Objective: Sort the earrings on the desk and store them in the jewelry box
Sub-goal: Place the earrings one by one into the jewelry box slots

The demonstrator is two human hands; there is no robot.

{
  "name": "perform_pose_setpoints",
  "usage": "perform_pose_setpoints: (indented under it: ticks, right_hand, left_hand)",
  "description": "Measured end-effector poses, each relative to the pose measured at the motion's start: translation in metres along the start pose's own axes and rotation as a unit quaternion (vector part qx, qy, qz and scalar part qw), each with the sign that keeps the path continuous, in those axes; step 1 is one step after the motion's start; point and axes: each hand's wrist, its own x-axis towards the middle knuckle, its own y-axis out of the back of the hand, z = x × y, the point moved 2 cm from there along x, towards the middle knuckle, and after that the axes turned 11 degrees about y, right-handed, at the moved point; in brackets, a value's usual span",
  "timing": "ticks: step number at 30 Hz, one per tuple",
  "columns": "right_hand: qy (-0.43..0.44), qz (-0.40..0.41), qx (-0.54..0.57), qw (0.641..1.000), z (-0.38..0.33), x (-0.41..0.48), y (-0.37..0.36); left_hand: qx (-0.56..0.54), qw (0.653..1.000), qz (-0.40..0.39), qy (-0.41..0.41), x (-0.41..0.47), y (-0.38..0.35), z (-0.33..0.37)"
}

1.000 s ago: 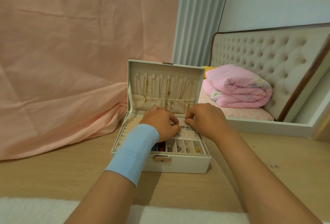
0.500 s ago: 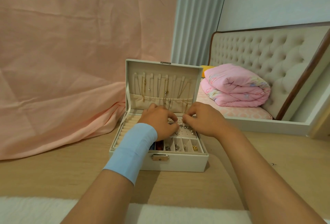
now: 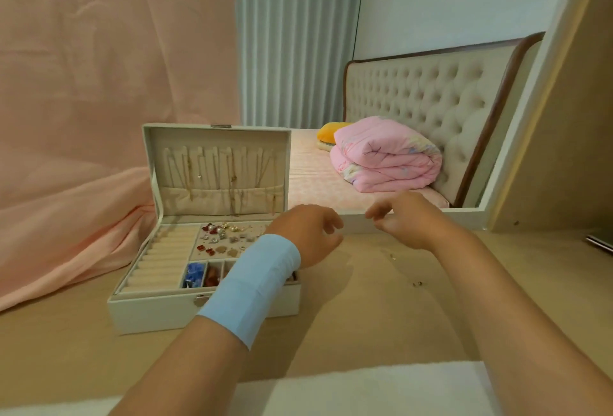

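The wooden desk (image 3: 365, 322) in front of you is pale, smooth and matt. On its left part stands the white jewelry box (image 3: 156, 312), a rectangular case with the lid upright, ribbed cream ring rolls on its left side and a soft panel (image 3: 229, 239) that already carries many studs, red, pearl and silver. Your left hand (image 3: 308, 233), with a light blue wristband (image 3: 252, 286), hangs over the right end of the box, and your right hand (image 3: 408, 220) is further right, above bare desk. Both have the fingers loosely curled, and I see nothing held in them. Two loose earrings (image 3: 393, 257) (image 3: 418, 283) lie on the desk, right of the box and just below your right hand, so this hand is nearer. They are tiny and metallic, and their long axis cannot be told.
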Motion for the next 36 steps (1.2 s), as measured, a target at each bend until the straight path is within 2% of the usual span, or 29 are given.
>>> perform_pose_setpoints:
  ticks: [7,14,25,27,29,32,36]
  right_hand:
    - [-0.101,-0.049,0.006,0.994,0.068,-0.04,-0.005]
    - [-0.11,-0.109,0.083,0.984,0.087,-0.047,-0.002]
    - [-0.115,-0.05,0.048,0.991,0.071,-0.043,-0.017]
    - [-0.112,-0.04,0.058,0.991,0.072,-0.041,-0.021]
    - [-0.102,-0.017,0.088,0.991,0.073,-0.038,-0.023]
    - [-0.072,0.035,0.16,0.984,0.066,-0.034,-0.021]
    - [-0.012,0.102,0.252,0.962,0.039,-0.031,-0.013]
  left_hand:
    - [0.058,0.997,-0.055,-0.002,0.03,-0.066,0.061]
    - [0.105,0.993,-0.055,-0.008,0.061,-0.109,0.083]
    - [0.032,0.999,-0.04,0.018,0.063,-0.117,0.077]
    - [-0.004,0.999,-0.038,0.034,0.061,-0.115,0.073]
    - [-0.087,0.994,-0.028,0.065,0.059,-0.111,0.068]
    - [-0.219,0.969,-0.016,0.114,0.053,-0.101,0.059]
    - [-0.318,0.939,-0.007,0.132,0.041,-0.073,0.052]
